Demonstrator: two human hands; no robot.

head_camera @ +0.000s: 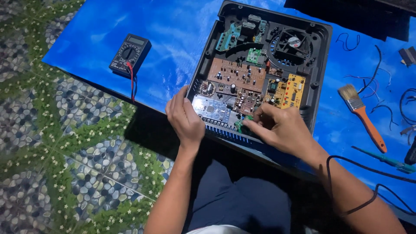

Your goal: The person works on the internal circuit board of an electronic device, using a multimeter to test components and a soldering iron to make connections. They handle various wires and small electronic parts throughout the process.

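An opened black device case [321, 56] lies on a blue sheet, showing brown, green and yellow circuit boards and a round fan [294, 42]. My left hand [185, 118] grips the case's near left edge, beside a blue-grey board [211, 108]. Fingertips of my right hand [281, 128] pinch a small green part [239, 125] at the near edge of the case, just below a brown board [237, 74]. A yellow board [290, 91] lies right above my right hand.
A black multimeter [130, 54] with a red lead sits left on the blue sheet [173, 39]. An orange-handled paintbrush [363, 115], a green screwdriver [390, 161] and loose wires lie to the right. A black cable crosses my right forearm. Patterned pebble flooring [65, 151] spreads left.
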